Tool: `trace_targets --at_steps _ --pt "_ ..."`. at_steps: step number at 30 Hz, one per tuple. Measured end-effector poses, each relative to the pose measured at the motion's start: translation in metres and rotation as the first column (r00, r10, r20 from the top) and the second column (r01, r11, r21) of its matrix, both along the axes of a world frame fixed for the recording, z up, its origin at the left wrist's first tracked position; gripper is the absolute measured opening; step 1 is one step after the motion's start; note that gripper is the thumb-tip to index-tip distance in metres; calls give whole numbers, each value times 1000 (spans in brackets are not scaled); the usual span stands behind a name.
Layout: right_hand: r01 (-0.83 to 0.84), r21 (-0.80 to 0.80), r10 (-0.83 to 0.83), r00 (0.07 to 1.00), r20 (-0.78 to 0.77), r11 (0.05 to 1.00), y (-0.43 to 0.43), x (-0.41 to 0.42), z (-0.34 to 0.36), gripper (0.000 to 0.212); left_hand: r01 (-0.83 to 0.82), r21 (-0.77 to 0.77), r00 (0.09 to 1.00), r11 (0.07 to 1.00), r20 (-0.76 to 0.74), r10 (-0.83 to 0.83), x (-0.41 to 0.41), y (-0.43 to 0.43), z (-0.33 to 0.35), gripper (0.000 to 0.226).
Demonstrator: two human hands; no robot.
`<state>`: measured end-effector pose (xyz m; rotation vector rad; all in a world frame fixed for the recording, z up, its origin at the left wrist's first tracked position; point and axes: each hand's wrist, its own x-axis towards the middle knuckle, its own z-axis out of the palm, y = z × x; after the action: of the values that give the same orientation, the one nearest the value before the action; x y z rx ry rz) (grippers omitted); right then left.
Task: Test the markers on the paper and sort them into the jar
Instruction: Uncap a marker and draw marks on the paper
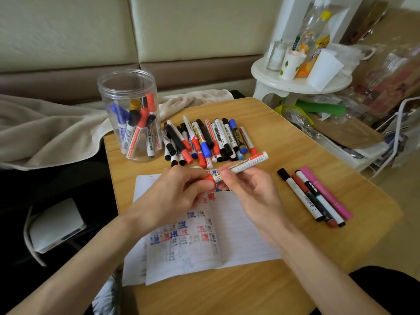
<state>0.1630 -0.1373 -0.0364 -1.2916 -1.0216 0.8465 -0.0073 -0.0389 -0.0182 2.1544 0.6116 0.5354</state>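
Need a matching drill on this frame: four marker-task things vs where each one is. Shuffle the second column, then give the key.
1 jar
2 marker pile
3 four loose markers
4 red-capped marker

A gripped by left hand and right hand, above the paper
B table's far left corner
C table's right side, beside the paper
D right of the jar

Pairs: 1-B, 2-D, 3-C, 4-A

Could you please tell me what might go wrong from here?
The left hand grips the red cap while the right hand holds the marker above the paper; a sudden pull might streak ink on fingers. The jar stands near the table edge, so a careless drop could tip it off. The loose pile might roll into the four markers set apart, mixing them.
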Motion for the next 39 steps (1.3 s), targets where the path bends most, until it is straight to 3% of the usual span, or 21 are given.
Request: trace_targets --at_steps 3,5,7,11,15,23,29,32,36,39 --pt "131 13 -130 988 -79 991 1 23 7 29 -8 -108 1000 994 -15 6 -13 11 2 21" --pt "269 33 -258 947 -192 963 -2 49 19 31 -66 -116 998 991 -7 66 -25 21 1 27" --pt "308 24 -296 932 -210 951 -5 59 22 30 -110 -82 994 991 12 111 -29 23 2 28" --pt "293 -101 -299 953 -43 951 1 34 2 24 -130 -64 990 989 40 133 -19 11 -2 31" --pt "301 -148 -305 952 -5 942 9 21 -14 8 -105 37 994 994 14 104 -13 1 -9 36" --pt "263 -46 -253 955 153 964 8 13 -22 6 -133 106 990 985 -29 137 -13 3 -22 35" --pt "282 -53 -269 946 180 958 5 12 -29 12 -80 141 983 987 -152 101 -15 2 -31 15" --pt "286 -43 -274 945 180 957 5 11 -31 12 -40 152 967 988 -244 77 -16 -1 -32 27" --pt "287 -40 -273 941 200 957 4 11 -29 9 -21 207 925 978 -367 98 -13 0 -27 68" --pt "291 -44 -278 941 194 956 4 11 -28 9 -44 196 924 980 -365 114 -11 1 -25 69"
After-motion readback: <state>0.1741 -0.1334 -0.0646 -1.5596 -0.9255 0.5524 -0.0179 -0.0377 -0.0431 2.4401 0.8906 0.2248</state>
